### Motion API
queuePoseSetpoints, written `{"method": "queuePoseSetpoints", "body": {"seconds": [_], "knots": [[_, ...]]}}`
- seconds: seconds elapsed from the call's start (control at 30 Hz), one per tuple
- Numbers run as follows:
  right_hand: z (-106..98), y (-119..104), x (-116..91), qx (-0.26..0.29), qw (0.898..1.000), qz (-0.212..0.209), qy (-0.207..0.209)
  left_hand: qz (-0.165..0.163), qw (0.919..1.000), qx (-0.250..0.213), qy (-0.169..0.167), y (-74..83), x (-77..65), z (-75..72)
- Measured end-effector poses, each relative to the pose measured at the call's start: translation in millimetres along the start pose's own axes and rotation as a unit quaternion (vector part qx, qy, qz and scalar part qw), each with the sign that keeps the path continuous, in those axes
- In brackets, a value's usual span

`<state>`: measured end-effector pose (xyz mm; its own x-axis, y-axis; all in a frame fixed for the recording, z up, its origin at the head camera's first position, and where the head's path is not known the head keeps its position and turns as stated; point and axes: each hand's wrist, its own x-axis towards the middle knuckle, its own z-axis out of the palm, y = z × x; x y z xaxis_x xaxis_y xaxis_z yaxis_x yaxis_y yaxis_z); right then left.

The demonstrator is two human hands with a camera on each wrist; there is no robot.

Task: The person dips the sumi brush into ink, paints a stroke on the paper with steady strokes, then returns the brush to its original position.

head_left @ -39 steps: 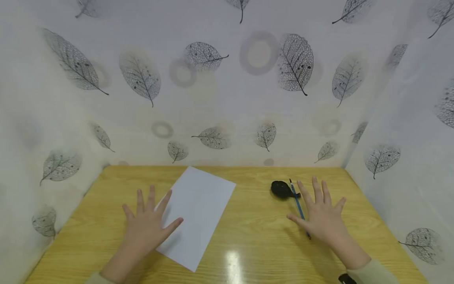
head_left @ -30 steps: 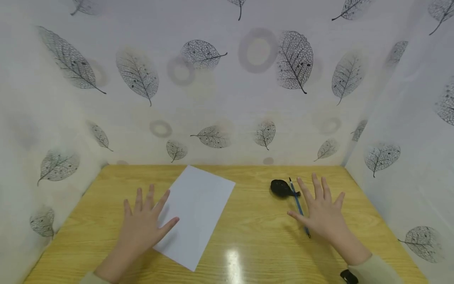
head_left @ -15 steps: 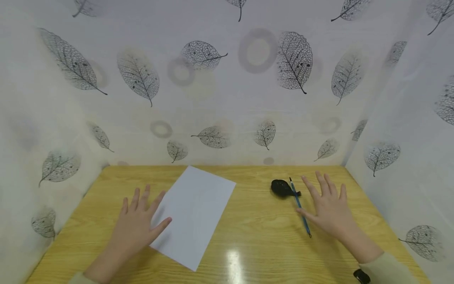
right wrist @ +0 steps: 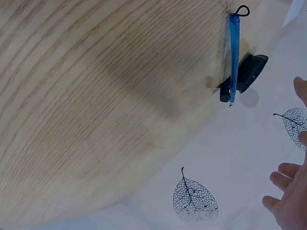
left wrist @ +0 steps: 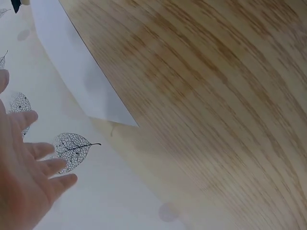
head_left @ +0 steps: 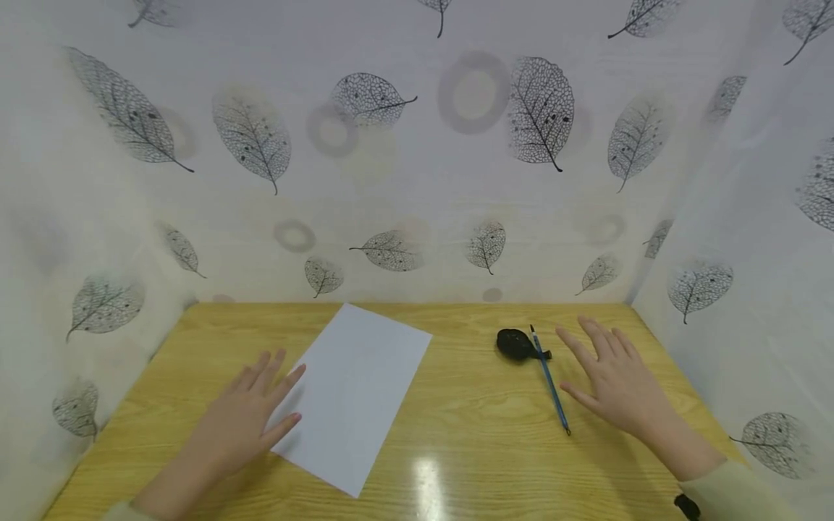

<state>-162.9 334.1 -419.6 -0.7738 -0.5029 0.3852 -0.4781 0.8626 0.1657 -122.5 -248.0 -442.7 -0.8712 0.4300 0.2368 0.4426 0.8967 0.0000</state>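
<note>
Crossing the dish's handle, a brush lies between left fingers and right fingers, all relaxed.

The paper sheet lies on the tabletop, the left hand at its left edge. To the right, the brush lies across the handle of the dish; the right hand is right of the brush. The backdrop stands behind.

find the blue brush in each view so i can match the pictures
Head: the blue brush is in the lower half, right of centre, across the handle of the black spoon-shaped dish.
Left wrist: not visible.
Right wrist: upper right, across that same handle.
Shared landmark: the leaf-printed backdrop behind the wooden table.
</note>
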Motion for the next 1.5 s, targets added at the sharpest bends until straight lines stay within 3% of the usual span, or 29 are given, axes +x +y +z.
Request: {"method": "queuePoseSetpoints", "body": {"seconds": [0.27, 0.47, 0.73, 0.93, 1.23, 1.5], "knots": [[8, 7, -3, -0.033, 0.997, -0.063, 0.025, 0.091, 0.9956, 0.021, 0.015, -3.4, -1.6, 8.0], [11, 7, -3, -0.041, 0.994, -0.094, 0.027, 0.130, 0.9905, 0.037, 0.023, -4.5, -0.4, 13.4], [18, 12, -4, -0.057, 0.986, -0.158, 0.014, 0.154, 0.9870, 0.045, 0.003, -6.1, 0.4, 20.8], [25, 17, -6, -0.052, 0.979, -0.196, 0.036, 0.176, 0.9838, 0.036, -0.004, -8.1, 3.1, 24.9], [39, 21, -8, -0.044, 0.971, -0.229, 0.059, 0.188, 0.9808, 0.049, 0.018, -12.9, 3.2, 29.5], [47, 19, -10, -0.049, 0.967, -0.248, 0.039, 0.186, 0.9816, 0.041, -0.012, -12.1, 0.1, 29.1]]}}
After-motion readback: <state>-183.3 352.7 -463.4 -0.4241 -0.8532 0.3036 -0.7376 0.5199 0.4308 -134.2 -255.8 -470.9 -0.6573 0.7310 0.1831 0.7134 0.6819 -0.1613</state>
